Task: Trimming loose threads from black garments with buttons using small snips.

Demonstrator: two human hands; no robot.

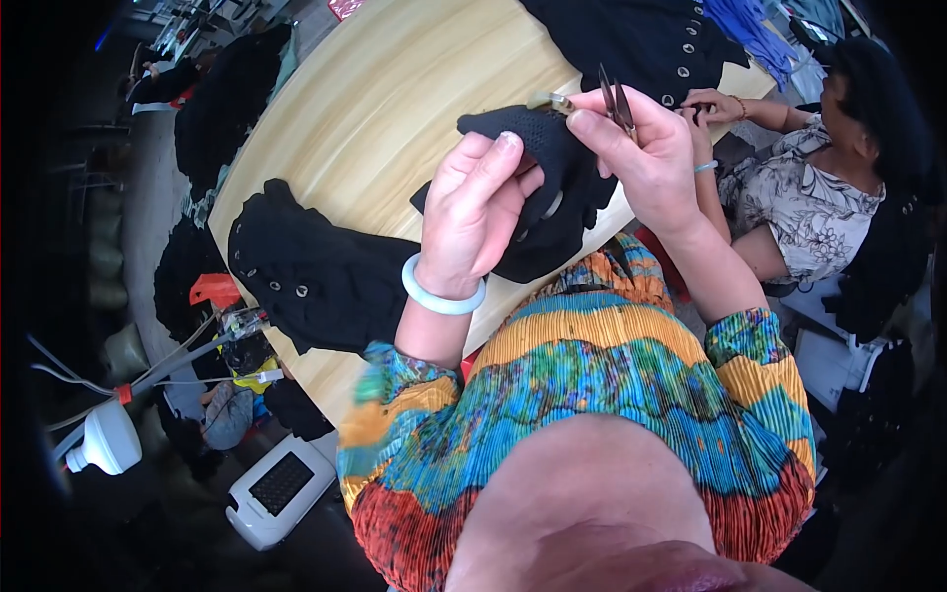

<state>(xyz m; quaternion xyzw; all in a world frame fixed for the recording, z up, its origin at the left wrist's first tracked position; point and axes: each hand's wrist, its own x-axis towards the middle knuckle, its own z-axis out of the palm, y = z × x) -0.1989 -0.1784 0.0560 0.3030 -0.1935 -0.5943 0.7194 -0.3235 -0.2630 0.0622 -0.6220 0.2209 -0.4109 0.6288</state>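
My left hand (pixel 472 202), with a pale bangle at its wrist, pinches the edge of a black knit garment (pixel 538 252) and lifts it above the table's near edge. Close beside it, my right hand (pixel 646 153) is closed around a pair of thread snips (pixel 616 102), their dark blades pointing up and away from me. The thumb and forefinger of that hand also pinch a small, shiny, button-like piece (pixel 552 102) at the garment's raised edge. Whether a thread or needle is there, I cannot make out.
Another black garment with metallic rings or buttons (pixel 321 271) lies at the left of the wooden table (pixel 395 89). A further black buttoned garment (pixel 631 39) spreads across the far right. There a co-worker's hands (pixel 715 107) handle dark cloth. A white bulb lamp (pixel 107 439) stands at lower left.
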